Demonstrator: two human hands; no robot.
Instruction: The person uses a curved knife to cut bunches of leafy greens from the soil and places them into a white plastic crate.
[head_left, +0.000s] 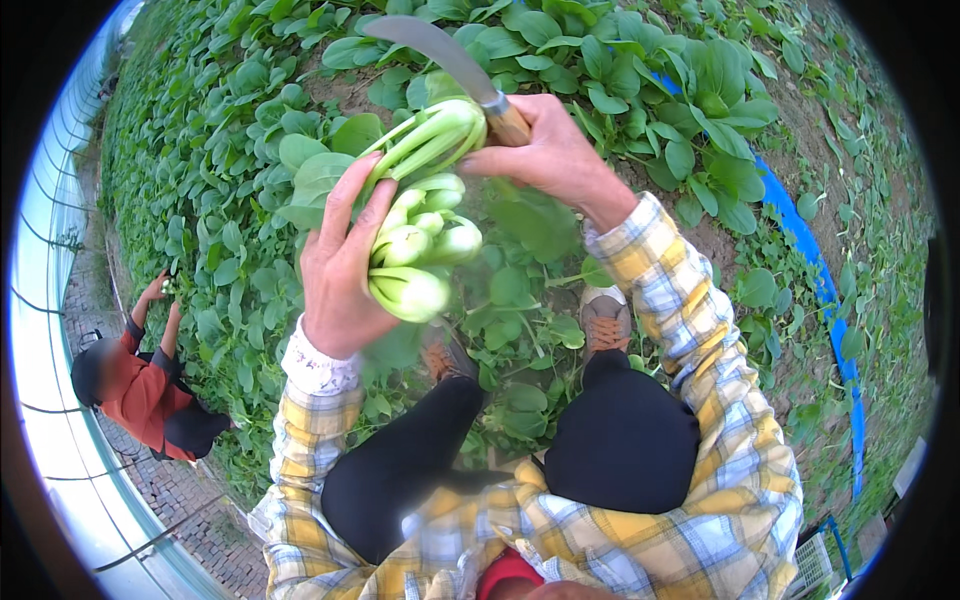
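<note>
A bunch of leafy greens with pale green stalks (425, 232), like bok choy, is held in my left hand (345, 262), stem bases facing right. My right hand (551, 157) grips the wooden handle of a curved harvesting knife (442, 54), its blade pointing up and left. The thumb of that hand reaches towards the base of the topmost plant (442, 135), beside the handle; whether it touches is unclear. Leaves of the bunch spread behind my left hand, and part of them is hidden by it.
Dense leafy plants (247, 135) grow ahead and to the left. A blue strip (802, 240) runs along the ground at the right. A person in a red top (146, 401) crouches at the far left by a brick path (180, 502) and plastic greenhouse wall (52, 262). A crate (814, 559) stands lower right.
</note>
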